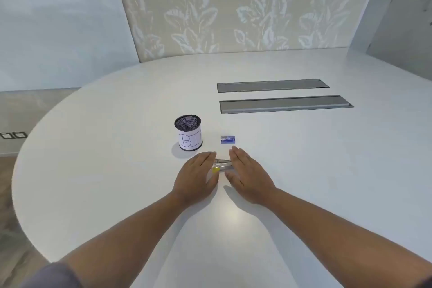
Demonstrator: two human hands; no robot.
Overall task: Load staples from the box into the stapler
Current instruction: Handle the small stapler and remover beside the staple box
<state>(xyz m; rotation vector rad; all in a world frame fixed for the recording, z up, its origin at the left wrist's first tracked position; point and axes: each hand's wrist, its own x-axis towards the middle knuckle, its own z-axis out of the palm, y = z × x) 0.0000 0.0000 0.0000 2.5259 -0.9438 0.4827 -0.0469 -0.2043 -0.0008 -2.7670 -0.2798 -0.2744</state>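
Both hands are flat and open on the round white table (pixel 304 170), left hand (pixel 196 175) and right hand (pixel 247 175) flanking the small clear-and-metal stapler (pixel 223 164) (gripping nothing). The little blue staple box (pixel 228 139) sits just beyond, beside a black mesh cup (pixel 188 132).

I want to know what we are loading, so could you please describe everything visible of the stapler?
The stapler is small, seemingly clear plastic with metal inside and a yellow bit at its near-left end. It lies flat on the white table, between the left hand and right hand, whose flat, open fingers flank and partly hide it. Contact is unclear. The staple box lies apart behind it.
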